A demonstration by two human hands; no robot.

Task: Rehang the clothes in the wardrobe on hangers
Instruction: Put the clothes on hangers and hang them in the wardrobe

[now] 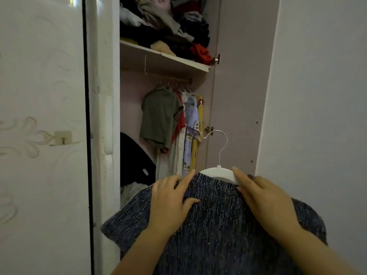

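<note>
A dark blue ribbed top (pixel 218 225) is spread low in the middle of the view over a white hanger (pixel 217 172) whose metal hook (pixel 218 139) points up toward the wardrobe. My left hand (pixel 171 201) grips the top's neckline on the left, thumb on the fabric and fingers curled over the edge. My right hand (pixel 264 197) holds the right side, with one finger along the white hanger and the others over the fabric. Inside the open wardrobe, a rail (pixel 174 79) carries several hung clothes, an olive shirt (pixel 159 118) nearest.
A shelf (pixel 164 56) above the rail is piled with loose clothes (pixel 168 22). A closed white wardrobe door (pixel 41 135) stands to the left, the open door (pixel 238 96) to the right. Dark and white items (pixel 135 161) lie at the wardrobe's bottom left.
</note>
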